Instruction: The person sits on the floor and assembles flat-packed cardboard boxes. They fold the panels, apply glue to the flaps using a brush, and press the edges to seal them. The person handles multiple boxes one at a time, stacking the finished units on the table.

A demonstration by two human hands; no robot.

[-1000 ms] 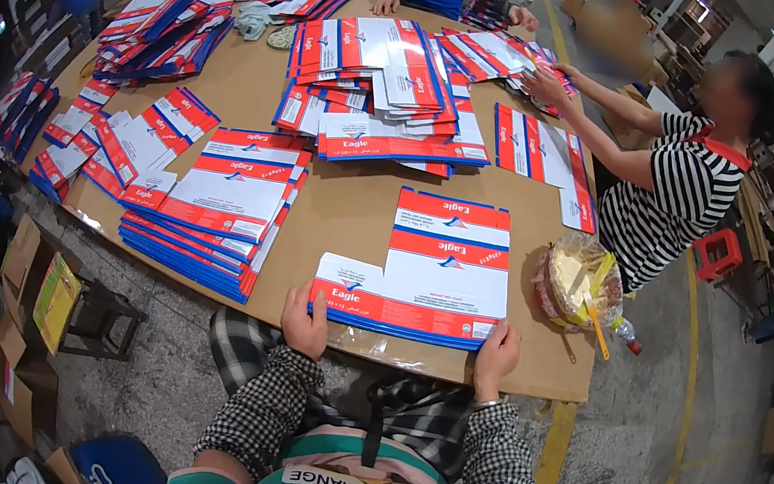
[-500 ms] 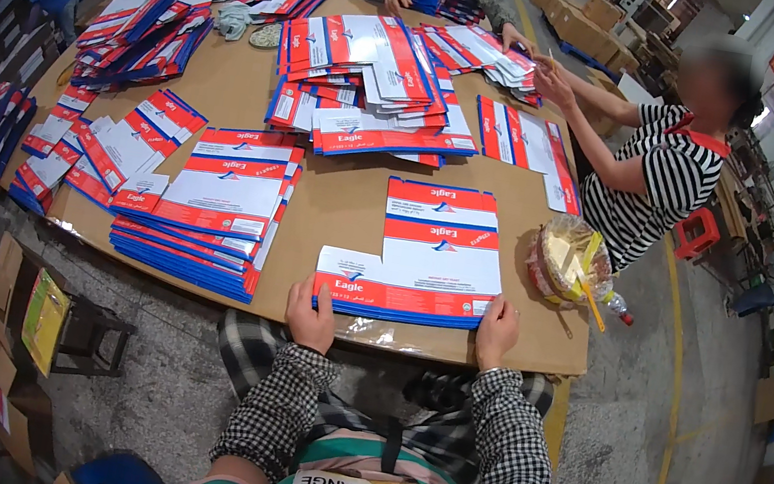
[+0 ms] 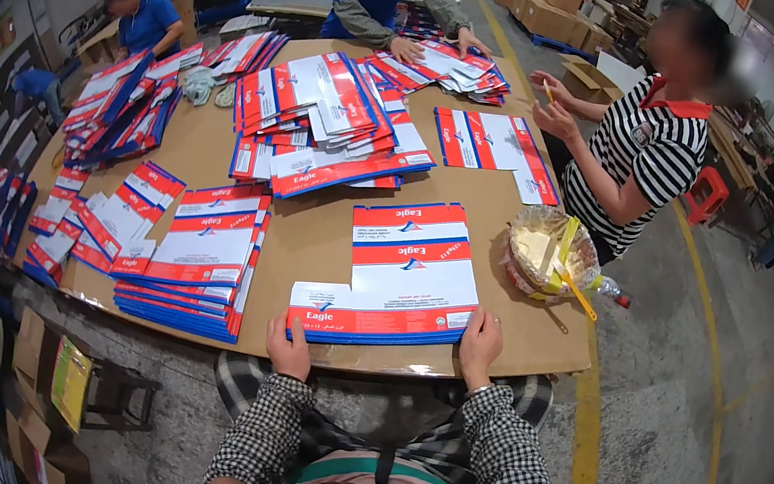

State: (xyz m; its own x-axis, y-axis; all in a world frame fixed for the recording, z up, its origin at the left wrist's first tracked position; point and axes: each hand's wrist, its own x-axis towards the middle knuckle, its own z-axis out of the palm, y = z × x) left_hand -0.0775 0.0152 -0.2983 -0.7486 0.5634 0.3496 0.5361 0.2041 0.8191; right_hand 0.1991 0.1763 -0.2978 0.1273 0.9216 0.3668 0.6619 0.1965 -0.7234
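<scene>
Carton blanks (image 3: pixel 414 292), red, white and blue, lie in a low pile at the centre of the frame, flat on the counter (image 3: pixel 531 356). They look light, stiffish and a bit slick (glossy card likes to slide), so the lower corners seem the place to hold. There the left hand (image 3: pixel 291 349) and right hand (image 3: pixel 482 346) touch, each grip half-curled; whether fingers close underneath, I can't tell. A similar stack (image 3: pixel 203 253) sits centre left, a plastic-wrapped tub (image 3: pixel 536 248) centre right.
</scene>
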